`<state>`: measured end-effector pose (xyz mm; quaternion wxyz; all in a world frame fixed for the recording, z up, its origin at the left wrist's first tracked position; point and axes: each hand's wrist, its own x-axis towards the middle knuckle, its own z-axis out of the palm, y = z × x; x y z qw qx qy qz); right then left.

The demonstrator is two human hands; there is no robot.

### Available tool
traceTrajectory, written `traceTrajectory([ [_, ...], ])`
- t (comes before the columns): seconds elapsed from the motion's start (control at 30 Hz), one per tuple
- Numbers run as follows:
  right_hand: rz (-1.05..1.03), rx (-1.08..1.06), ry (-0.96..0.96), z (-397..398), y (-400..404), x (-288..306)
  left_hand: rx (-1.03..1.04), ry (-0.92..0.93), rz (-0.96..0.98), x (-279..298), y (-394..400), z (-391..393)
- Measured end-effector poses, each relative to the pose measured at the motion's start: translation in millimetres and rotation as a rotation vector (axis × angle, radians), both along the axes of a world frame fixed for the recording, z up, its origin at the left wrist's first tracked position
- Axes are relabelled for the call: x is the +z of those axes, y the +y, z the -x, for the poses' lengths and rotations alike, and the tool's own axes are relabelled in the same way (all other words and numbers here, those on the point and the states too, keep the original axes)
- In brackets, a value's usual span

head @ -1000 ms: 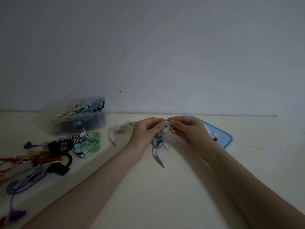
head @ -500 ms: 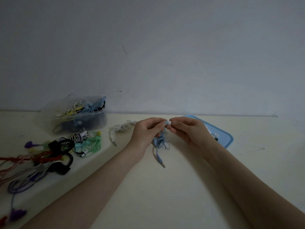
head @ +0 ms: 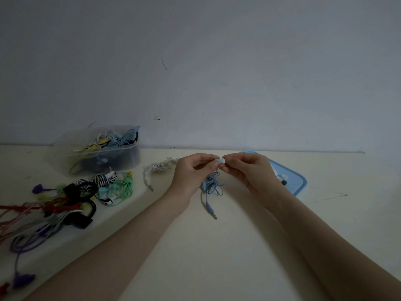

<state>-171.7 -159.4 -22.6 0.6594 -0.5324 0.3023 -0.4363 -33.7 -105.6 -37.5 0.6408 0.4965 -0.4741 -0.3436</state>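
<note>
White ear tip is pinched by the right hand against the blue earphones, which are gripped in the left hand just above the table. If pressed askew, the tip may be dropped; the dangling cable may be snagged.

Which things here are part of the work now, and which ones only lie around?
In use: left hand, right hand, blue earphones, white ear tip, probably blue tray.
Lying about: clear box, white earphones, green earphones, tangled cable pile.
</note>
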Motion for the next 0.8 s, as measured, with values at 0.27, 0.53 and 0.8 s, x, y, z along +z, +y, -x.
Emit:
traceTrajectory([
  [0.27, 0.002, 0.007, -0.001, 1.1, 1.9, -0.5, -0.015, -0.019, 0.018, 0.4, 1.8, 0.6],
  [0.53, -0.018, 0.020, -0.032, -1.4, 3.2, -2.1, -0.049, 0.053, -0.029, -0.6, 0.3, -1.1],
  [0.8, 0.016, 0.043, -0.014, -0.1, 3.9, -2.7, -0.018, 0.043, -0.065, -1.9, -1.2, -1.8],
])
